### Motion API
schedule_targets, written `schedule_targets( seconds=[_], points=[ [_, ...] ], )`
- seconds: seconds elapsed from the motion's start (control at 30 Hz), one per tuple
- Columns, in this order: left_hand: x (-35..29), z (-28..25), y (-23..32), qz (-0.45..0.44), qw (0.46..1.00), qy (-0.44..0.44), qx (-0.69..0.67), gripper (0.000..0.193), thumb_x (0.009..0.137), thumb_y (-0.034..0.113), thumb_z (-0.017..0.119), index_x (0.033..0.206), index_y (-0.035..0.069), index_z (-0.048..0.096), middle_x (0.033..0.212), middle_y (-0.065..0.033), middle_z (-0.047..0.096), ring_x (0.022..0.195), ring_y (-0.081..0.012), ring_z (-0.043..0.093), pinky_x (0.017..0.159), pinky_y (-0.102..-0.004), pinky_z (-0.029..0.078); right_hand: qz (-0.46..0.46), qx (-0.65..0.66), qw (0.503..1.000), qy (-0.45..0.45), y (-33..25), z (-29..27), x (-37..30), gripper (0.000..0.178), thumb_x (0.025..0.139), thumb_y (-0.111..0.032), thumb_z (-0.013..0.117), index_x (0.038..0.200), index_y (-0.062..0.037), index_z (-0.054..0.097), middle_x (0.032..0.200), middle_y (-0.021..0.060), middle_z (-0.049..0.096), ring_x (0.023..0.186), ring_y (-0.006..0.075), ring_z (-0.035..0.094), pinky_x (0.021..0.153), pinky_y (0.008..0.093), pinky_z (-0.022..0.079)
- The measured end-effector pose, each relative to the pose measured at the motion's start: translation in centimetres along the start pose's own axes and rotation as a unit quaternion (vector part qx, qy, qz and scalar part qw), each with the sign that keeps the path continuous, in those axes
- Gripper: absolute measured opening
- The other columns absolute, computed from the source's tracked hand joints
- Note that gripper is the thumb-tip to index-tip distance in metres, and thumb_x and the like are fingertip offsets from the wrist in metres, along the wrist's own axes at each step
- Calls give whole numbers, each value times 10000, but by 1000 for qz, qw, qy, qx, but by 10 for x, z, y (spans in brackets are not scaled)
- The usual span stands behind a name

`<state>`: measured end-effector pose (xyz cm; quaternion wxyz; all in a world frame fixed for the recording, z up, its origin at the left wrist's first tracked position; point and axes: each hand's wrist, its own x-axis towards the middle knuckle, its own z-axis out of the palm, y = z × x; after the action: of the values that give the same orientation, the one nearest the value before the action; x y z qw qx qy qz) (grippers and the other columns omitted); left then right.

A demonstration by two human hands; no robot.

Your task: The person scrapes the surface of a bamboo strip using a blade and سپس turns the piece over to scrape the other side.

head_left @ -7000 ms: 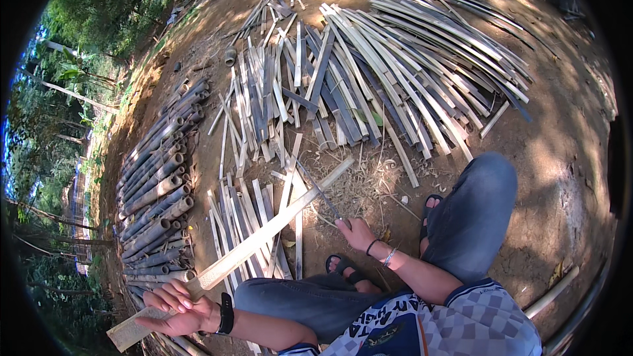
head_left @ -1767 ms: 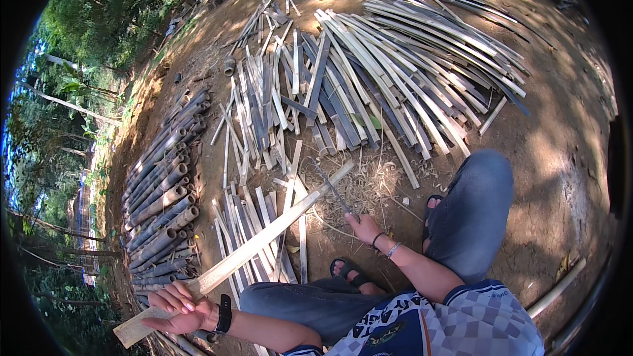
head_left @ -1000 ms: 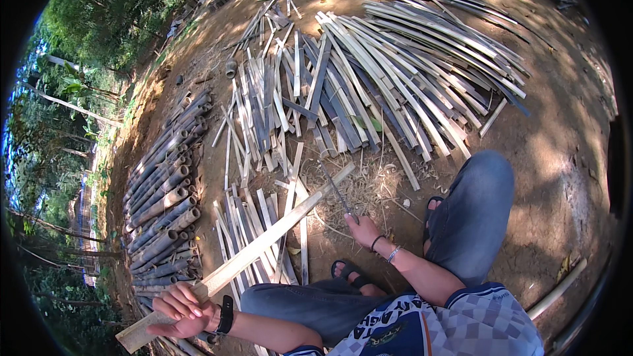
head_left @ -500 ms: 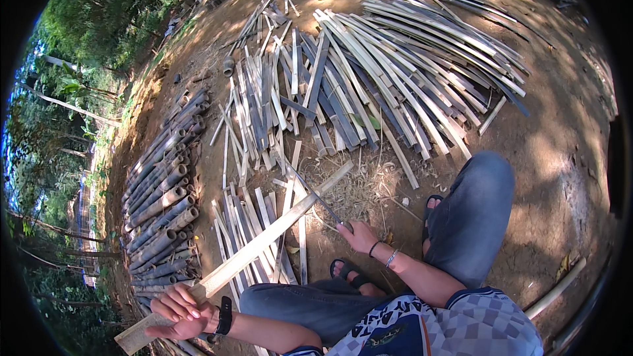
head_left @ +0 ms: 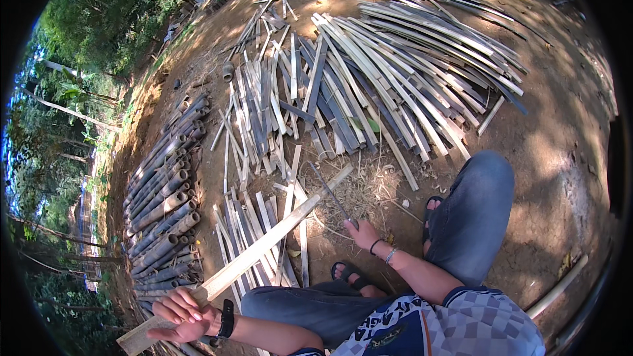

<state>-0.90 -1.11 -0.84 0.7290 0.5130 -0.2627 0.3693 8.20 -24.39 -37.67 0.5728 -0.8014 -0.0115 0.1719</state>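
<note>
the long bamboo slat (head_left: 264, 250) lies slantwise over the bare dirt ground (head_left: 560, 158), its near end at the lower left and its far end reaching up toward the middle, beside a patch of dry shavings (head_left: 376, 191). the left hand (head_left: 181, 313) is wrapped around the slat close to its near end, fingers curled over the top face. the right hand (head_left: 362, 232) is closed on the handle of a thin dark blade (head_left: 330, 194), probably a long knife, though it is too slim to tell for sure; the blade slants up and left, its tip just beside the slat's far end, and i cannot tell whether they touch. under the slat lies a small heap of short split strips (head_left: 254, 237). further off, a wide fan of long split bamboo strips (head_left: 395, 72) covers the ground toward the upper edge. along the left edge of the ground a row of round bamboo poles (head_left: 161, 198) lies stacked side by side. the person sits with both knees bent, in jeans and dark sandals (head_left: 349, 273).
</note>
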Motion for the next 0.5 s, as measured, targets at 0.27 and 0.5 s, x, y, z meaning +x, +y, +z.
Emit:
schedule_targets(
  seconds=[0.27, 0.5],
  points=[
    [0, -9, 8, -5, 1000, -10, 13, 588, 958, 584, 350, 647, 87, 396, 481, -65, 445, 363, -142, 413, 404, -232, 309, 5, 13, 998, -65, -37, 1, -12, 589, 902, -542, 483, 805, 18, 638, 752, 271, 626, 788, 441, 620, 711, 490, 473],
    [-1, -5, 2, -12, 999, -21, 20, 580, 961, 579, 347, 665, 83, 396, 477, -68, 433, 380, -145, 411, 413, -234, 313, 83, -33, 996, 16, 9, -6, 5, 608, 905, -554, 469, 753, 15, 619, 698, 250, 609, 723, 426, 617, 670, 489, 460]
  ],
)
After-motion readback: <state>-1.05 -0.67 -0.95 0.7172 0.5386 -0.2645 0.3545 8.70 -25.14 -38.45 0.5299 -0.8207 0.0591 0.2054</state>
